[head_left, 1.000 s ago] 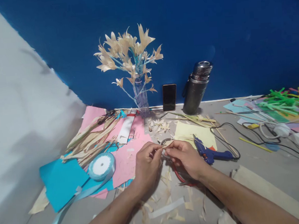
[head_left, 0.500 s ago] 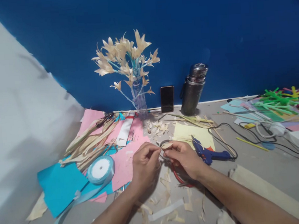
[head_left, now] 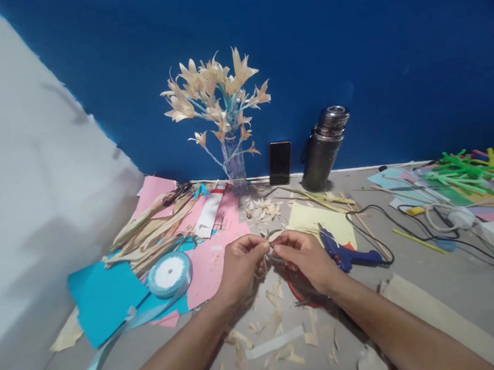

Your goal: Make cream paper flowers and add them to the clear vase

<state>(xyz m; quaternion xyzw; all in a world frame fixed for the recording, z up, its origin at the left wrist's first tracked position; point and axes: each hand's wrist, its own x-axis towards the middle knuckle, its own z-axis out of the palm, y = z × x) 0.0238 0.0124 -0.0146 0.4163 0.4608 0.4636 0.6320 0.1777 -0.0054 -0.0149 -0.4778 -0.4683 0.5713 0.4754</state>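
Observation:
My left hand [head_left: 243, 265] and my right hand [head_left: 306, 257] meet fingertip to fingertip over the middle of the table, both closed in a pinch. A small cream, petal-like piece of dried husk [head_left: 275, 237] shows at my right fingertips. What my left thumb and finger grip is too small and covered to make out; a fine pale strand [head_left: 260, 270] hangs below them. Under my right hand lies a tool with red handles [head_left: 298, 289], partly hidden. Husk scraps [head_left: 278, 319] and a white strip [head_left: 275, 342] are scattered between my forearms.
Behind stand a vase of husk flowers [head_left: 234, 157], a phone [head_left: 280, 163] and a dark flask [head_left: 325, 150]. To the right lie a blue glue gun [head_left: 346, 254] and its black cable. Ribbon spool [head_left: 170, 275], teal sheet [head_left: 106, 304] and dried husks [head_left: 152, 232] are left.
My fingertips have come closer together, and the cream husk piece now shows less between them. The view has turned slightly, shifting the background to the right.

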